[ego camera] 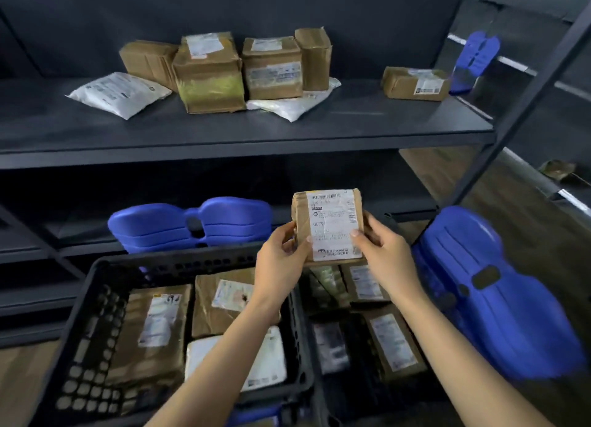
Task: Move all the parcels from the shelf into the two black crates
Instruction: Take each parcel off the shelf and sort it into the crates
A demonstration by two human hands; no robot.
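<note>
Item: small brown parcel, label up, pinched at its edges by left hand and right hand, likely to read the label. Position: above the divide between left crate and right crate. Outstanding: parcels on the shelf.

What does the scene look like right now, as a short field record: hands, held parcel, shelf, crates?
left hand: grips the held parcel's left edge
right hand: grips its right edge
held parcel: brown box, white label facing the camera, above the crates
shelf: holds five brown boxes and two white mailers
left crate: at least three parcels inside
right crate: several parcels, count unclear
task status: unfinished
</note>
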